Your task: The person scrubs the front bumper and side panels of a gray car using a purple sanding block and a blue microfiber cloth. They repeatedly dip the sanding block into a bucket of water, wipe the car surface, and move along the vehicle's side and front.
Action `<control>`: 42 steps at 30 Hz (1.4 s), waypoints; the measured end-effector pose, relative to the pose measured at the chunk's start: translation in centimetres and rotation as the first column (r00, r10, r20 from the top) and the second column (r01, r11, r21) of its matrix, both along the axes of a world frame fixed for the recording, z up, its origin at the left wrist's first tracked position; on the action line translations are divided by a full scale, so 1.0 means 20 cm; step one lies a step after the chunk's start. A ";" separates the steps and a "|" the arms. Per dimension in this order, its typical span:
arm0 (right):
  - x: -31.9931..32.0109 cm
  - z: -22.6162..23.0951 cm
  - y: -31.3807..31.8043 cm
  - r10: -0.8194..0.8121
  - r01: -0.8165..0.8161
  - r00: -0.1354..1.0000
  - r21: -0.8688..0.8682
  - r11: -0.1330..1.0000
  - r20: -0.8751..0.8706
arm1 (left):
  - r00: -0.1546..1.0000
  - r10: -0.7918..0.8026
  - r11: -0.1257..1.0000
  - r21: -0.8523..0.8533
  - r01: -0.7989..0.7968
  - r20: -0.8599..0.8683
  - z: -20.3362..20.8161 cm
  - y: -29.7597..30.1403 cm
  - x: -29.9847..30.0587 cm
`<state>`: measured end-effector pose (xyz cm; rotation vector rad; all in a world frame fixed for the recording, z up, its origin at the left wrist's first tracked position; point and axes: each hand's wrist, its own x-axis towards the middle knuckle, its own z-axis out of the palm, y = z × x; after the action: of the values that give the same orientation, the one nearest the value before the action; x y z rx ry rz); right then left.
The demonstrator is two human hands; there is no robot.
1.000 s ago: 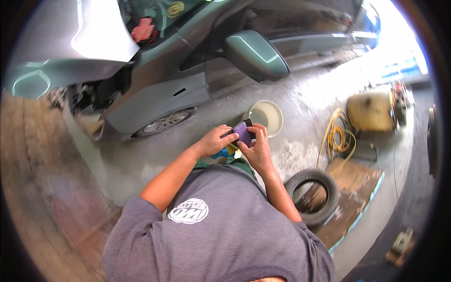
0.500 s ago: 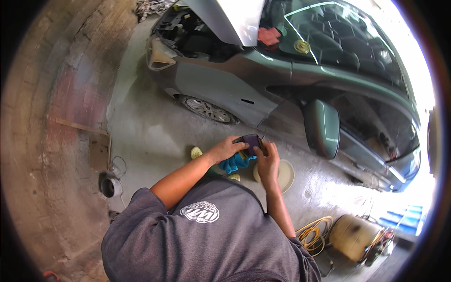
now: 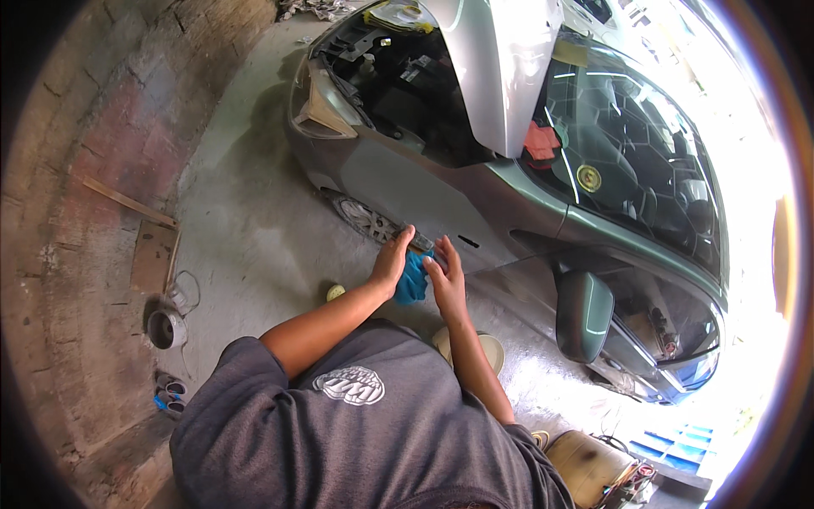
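My left hand (image 3: 393, 265) is held out in front of my body, its fingers closed at the top edge of a crumpled blue cloth (image 3: 411, 283) that hangs below. Close by, my right hand (image 3: 448, 276) has its fingers spread, the thumb near the cloth's edge. A small greyish piece shows between the fingertips, too unclear to name. Beyond both hands stands a grey-green car (image 3: 415, 182) with its bonnet (image 3: 496, 72) raised. The wheel (image 3: 366, 219) is partly behind my left hand.
A pale bucket (image 3: 490, 352) stands on the floor by my right forearm. At lower right lies a tan tank (image 3: 589, 467) with wires. The side mirror (image 3: 585, 316) juts out on the right. A grey round pot-like object (image 3: 165, 328) sits by the left wall.
The dark purple-faced block held in both hands is no longer plainly seen. My right fingers have spread. The view has shifted, showing more of the engine bay.
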<state>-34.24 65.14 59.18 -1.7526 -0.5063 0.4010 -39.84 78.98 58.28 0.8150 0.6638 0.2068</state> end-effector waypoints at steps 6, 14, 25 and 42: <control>0.13 -0.07 0.18 0.152 0.146 0.833 0.478 0.866 -0.531 | 0.944 0.096 0.935 -0.354 0.023 0.315 0.17 0.03 0.20; 0.66 0.15 0.18 0.176 0.057 0.637 0.273 0.960 -0.751 | 0.924 0.195 0.978 -0.139 -0.157 0.330 0.00 0.40 0.44; 1.11 -0.14 1.21 0.608 -0.509 0.791 -0.473 0.719 0.072 | 0.378 0.923 0.346 0.602 -0.719 -0.078 -0.79 0.51 1.00; 1.22 -0.39 1.66 0.448 -0.370 0.848 0.291 0.882 -0.281 | 0.365 0.915 0.343 0.812 -0.473 -0.173 -0.85 0.45 1.18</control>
<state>-9.74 98.39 51.42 -1.3063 -0.6498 0.9023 -16.27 87.94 41.32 1.2118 1.7008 1.1626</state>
